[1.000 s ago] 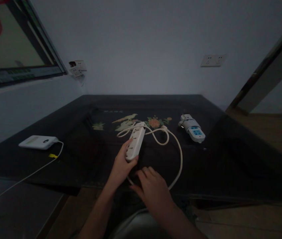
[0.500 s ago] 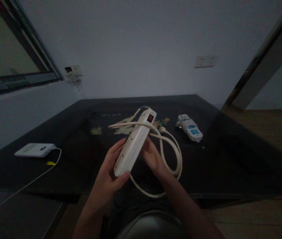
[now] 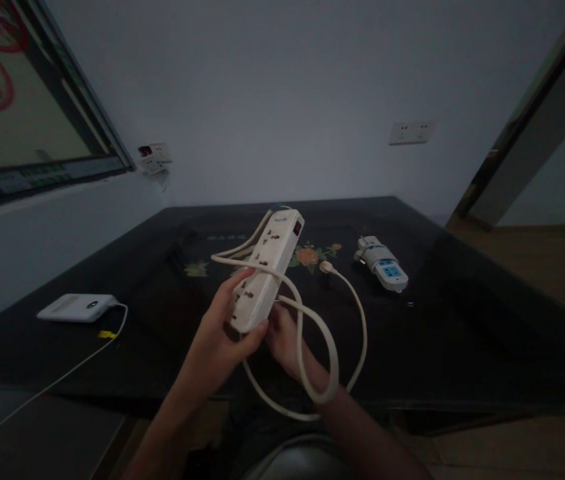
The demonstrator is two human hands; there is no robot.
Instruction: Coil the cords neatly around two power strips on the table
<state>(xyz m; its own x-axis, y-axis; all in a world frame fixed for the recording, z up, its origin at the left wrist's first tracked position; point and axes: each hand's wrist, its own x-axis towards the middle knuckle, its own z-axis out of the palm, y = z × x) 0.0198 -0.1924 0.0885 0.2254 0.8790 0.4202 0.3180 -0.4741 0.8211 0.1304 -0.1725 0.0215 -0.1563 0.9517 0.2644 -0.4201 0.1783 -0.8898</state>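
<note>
A white power strip (image 3: 271, 257) is held tilted above the table, its sockets facing up and a red switch at the far end. Round its near end my left hand (image 3: 217, 327) is closed, thumb on the near corner and fingers along the left side. My right hand (image 3: 287, 337) is curled beside and under the strip's lower right side; the strip hides its fingertips, so what they grip cannot be seen. The strip's cream cord (image 3: 331, 347) crosses over the sockets and hangs in loops over my right wrist. Its plug (image 3: 326, 267) rests on the table.
On the black table (image 3: 442, 333), a second power strip (image 3: 390, 270) with blue sockets and a wrapped cord lies to the right. A white power bank-like device (image 3: 75, 308) with a thin cable (image 3: 62, 377) lies left. Wall sockets (image 3: 411, 133) are behind.
The power strip has turned so its sockets face me more. My right hand has shifted left and nearer its lower end. A cord loop now droops over my right wrist.
</note>
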